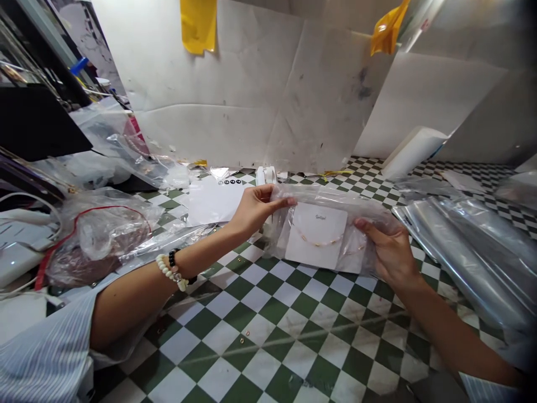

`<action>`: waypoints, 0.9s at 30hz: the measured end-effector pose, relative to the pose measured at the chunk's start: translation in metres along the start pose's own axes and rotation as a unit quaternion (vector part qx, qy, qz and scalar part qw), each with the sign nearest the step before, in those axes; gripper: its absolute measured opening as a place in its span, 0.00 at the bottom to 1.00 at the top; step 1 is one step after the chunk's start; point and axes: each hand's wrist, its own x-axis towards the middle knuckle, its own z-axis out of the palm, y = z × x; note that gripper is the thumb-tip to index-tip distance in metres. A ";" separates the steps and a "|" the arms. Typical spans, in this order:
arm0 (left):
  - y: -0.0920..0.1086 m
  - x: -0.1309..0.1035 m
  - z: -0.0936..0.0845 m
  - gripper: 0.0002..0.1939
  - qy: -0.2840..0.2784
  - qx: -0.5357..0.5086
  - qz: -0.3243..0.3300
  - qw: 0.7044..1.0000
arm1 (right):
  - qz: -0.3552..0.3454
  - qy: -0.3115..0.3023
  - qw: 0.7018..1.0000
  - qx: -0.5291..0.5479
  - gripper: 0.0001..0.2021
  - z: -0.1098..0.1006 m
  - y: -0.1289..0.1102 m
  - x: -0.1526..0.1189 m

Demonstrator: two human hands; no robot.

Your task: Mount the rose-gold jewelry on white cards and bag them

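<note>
Between my hands a clear plastic bag [279, 238] is held up, tilted, above the checkered table. My left hand [255, 210] pinches its upper left corner with thumb and fingers. My right hand [390, 246] grips the bag's right side, thumb on the front. Through the plastic shows a white jewelry card [319, 224] with small dark lettering and a thin pink-and-gold beaded chain [321, 243] across it. Part of another card and chain shows behind it, near my right thumb. White and black bead bracelets circle my left wrist.
Flat clear plastic bags [478, 252] lie stacked at right. A white sheet with dark round marks [213, 201] lies behind my left hand. Filled plastic bags [100, 235] crowd the left. Tiny rings [243, 337] dot the checkered tabletop [260, 336]; a white panel [251, 101] stands behind.
</note>
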 end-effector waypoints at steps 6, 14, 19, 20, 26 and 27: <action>0.010 -0.002 0.000 0.15 0.013 -0.046 0.012 0.999 | -0.030 0.055 0.998 -0.004 0.16 -0.002 -0.007 0.001; 0.028 -0.004 0.000 0.08 0.037 -0.010 0.093 0.995 | -0.077 0.095 0.992 -0.011 0.14 -0.011 -0.011 0.004; 0.027 0.000 -0.009 0.20 -0.064 0.084 0.053 0.993 | -0.069 0.070 0.994 -0.044 0.14 -0.008 -0.008 0.004; 0.027 0.002 -0.011 0.23 -0.119 0.121 0.036 0.985 | -0.062 0.055 0.995 -0.055 0.14 -0.007 -0.007 0.003; 0.036 0.002 -0.026 0.18 -0.245 0.350 0.001 0.904 | -0.025 -0.032 0.989 -0.143 0.19 -0.005 -0.006 -0.001; 0.038 0.000 -0.024 0.18 -0.232 0.396 -0.001 0.889 | -0.037 -0.036 0.985 -0.163 0.22 -0.006 -0.006 0.000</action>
